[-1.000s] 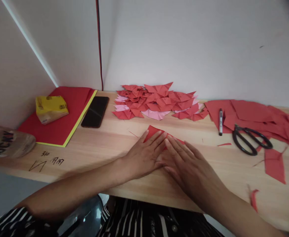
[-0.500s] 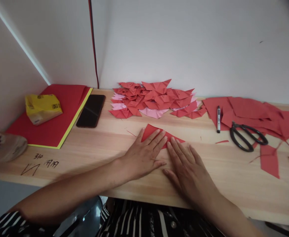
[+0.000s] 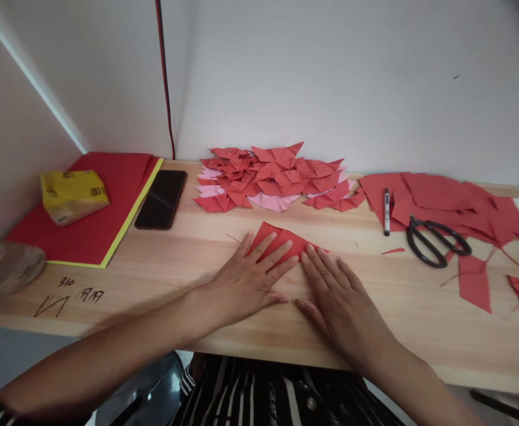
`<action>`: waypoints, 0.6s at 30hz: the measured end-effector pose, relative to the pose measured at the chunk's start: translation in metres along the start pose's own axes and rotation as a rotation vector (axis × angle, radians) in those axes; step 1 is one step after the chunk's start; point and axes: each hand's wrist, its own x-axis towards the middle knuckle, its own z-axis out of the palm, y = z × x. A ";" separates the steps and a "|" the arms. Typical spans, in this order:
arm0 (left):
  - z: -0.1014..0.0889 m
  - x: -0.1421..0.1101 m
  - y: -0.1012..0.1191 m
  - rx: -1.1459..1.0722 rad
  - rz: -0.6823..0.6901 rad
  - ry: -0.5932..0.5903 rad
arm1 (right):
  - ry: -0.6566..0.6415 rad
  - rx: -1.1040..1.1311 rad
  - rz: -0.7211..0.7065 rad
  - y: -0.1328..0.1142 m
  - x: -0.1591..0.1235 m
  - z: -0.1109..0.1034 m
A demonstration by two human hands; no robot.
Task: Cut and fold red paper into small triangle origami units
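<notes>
A folded piece of red paper (image 3: 271,229) lies flat on the wooden table, its near part covered by my fingers. My left hand (image 3: 252,275) rests on its left side with the fingers spread flat. On the right corner of the paper press the fingertips of my right hand (image 3: 337,296), stretched out and lying flat. Neither hand grips anything. Just beyond the paper sits a heap of folded red and pink paper shapes (image 3: 281,171) against the wall.
Black-handled scissors (image 3: 437,242) and a marker (image 3: 386,212) lie by red paper sheets (image 3: 445,198) on the right. Red scraps (image 3: 474,281) are nearby. At left are a phone (image 3: 160,199), large red sheets (image 3: 123,195), a yellow packet (image 3: 75,195) and a plastic container (image 3: 6,263).
The fingers of my left hand have spread wider over the red paper. My right hand stays on its right corner. The view has shifted slightly.
</notes>
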 end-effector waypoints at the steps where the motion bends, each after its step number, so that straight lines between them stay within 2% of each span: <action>1: -0.001 -0.002 0.000 0.002 -0.008 -0.009 | -0.008 0.005 0.002 0.000 0.000 0.000; 9: -0.016 -0.030 -0.004 0.031 -0.047 -0.056 | -0.014 0.045 0.009 0.003 -0.001 0.000; 13: -0.016 -0.036 -0.003 0.042 -0.058 -0.040 | -0.006 0.029 0.003 0.002 -0.001 -0.001; 18: -0.010 -0.033 0.000 0.043 -0.038 0.027 | 0.006 0.001 -0.003 0.003 -0.004 -0.001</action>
